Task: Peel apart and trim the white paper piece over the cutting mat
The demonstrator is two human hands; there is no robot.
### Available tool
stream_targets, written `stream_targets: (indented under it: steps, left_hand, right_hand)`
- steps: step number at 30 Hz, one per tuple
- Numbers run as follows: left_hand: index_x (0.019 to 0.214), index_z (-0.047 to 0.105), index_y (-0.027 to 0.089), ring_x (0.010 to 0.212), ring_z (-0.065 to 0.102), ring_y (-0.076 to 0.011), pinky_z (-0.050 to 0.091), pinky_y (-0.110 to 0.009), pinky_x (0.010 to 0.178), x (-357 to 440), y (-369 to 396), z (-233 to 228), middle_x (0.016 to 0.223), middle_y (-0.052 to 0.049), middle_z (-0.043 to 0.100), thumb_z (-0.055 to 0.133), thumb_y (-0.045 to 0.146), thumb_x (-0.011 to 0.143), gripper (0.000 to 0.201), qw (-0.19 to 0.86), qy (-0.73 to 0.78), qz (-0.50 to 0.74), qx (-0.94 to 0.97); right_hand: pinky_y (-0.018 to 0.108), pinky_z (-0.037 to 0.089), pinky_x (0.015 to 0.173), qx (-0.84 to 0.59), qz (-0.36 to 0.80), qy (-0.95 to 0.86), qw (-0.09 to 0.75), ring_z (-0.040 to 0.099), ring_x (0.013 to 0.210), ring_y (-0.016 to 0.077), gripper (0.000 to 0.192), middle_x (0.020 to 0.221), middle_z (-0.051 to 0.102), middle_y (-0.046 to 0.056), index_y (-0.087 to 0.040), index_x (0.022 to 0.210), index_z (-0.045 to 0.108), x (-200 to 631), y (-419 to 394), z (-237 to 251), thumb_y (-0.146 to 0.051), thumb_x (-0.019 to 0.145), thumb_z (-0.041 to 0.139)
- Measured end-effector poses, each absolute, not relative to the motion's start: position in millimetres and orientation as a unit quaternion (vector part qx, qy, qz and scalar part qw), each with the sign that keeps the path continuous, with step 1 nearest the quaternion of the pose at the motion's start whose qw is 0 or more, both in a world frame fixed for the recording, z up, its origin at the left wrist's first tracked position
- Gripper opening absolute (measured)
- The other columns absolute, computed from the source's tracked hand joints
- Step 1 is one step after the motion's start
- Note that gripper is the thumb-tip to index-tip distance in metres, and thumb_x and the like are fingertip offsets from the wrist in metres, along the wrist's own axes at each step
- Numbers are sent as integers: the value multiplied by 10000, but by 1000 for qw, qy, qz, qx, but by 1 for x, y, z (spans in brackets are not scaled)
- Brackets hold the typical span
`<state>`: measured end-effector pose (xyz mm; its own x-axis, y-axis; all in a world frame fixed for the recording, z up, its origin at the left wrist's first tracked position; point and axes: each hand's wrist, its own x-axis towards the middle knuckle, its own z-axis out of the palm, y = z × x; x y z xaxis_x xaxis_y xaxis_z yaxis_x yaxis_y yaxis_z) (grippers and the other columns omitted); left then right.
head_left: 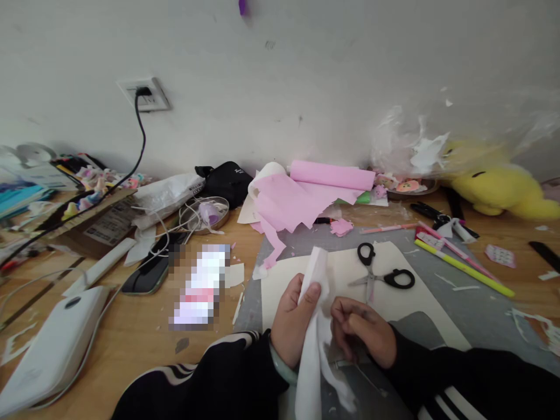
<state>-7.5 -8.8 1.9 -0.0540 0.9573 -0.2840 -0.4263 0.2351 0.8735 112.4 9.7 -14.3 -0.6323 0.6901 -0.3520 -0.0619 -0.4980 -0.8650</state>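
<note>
White paper (315,341) is pinched in the left hand (292,318); right hand (366,331) curls near its edge, grip unclear.

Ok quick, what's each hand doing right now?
Left hand: closed, holding a white sheet.
Right hand: fingers curled beside the sheet; whether it grips anything cannot be told.

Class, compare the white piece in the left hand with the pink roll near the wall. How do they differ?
Pose: the white piece is gripped in the left hand, while the pink roll lies crosswise near the wall.
Shape: the white piece has loose folds; the pink roll forms a smoother tube.
Colour: the white piece is white, the pink roll pink.
Shared: both look plain.
</note>
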Motion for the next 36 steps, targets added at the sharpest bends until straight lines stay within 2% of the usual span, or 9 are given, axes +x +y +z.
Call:
stream_targets:
  steps: [3,7,10,19,24,28,36]
  left_hand:
    - [824,484,164,476,470,-57,383,-155,456,-7,-9,2,597,42,527,531,327,696,212,633,473,547,277]
    - [767,446,167,388,462,-67,366,-175,392,-4,-13,-7,521,47,498,519,346,699,205,706,408,488,312]
    - [748,431,168,412,486,-76,380,-184,409,-4,-17,-12,527,43,497,515,321,710,178,728,377,458,344]
    - [736,390,183,377,500,-88,388,-188,365,-4,-16,-10,518,55,495,498,357,712,206,724,387,464,333]
    - [717,392,175,345,459,-56,362,-156,343,-3,-16,-8,504,61,487,503,336,716,195,713,390,490,315]
    - [709,393,180,325,469,-69,369,-164,330,-2,-15,-6,491,54,508,511,358,705,213,710,386,510,294]
    - [730,447,169,384,455,-61,365,-155,377,-5,-11,-1,504,54,503,555,360,667,228,654,461,534,271]
  right_hand:
    - [159,234,301,-367,785,-437,240,301,268,39,97,323,442,-66,-184,559,298,113,10,-15,-249,544,368]
    - [163,241,275,-413,762,-440,236,330,253,50,155,343,441,-76,-181,635,346,112,10,-17,-293,535,385]
    - [159,246,274,-455,737,-439,238,356,265,48,186,368,428,-84,-174,658,376,111,9,-18,-285,512,406]
    - [156,227,274,-458,735,-454,209,326,251,43,128,309,402,-66,-169,552,398,110,9,-14,-275,496,354]
    - [157,224,279,-457,741,-444,212,323,257,45,157,323,413,-68,-169,609,407,111,8,-14,-287,511,374]
    - [158,216,285,-443,743,-451,219,300,257,39,174,340,415,-73,-171,654,409,112,8,-14,-302,542,384]
    - [158,215,301,-403,755,-466,226,282,264,34,105,331,426,-72,-186,573,311,112,10,-14,-276,554,361]
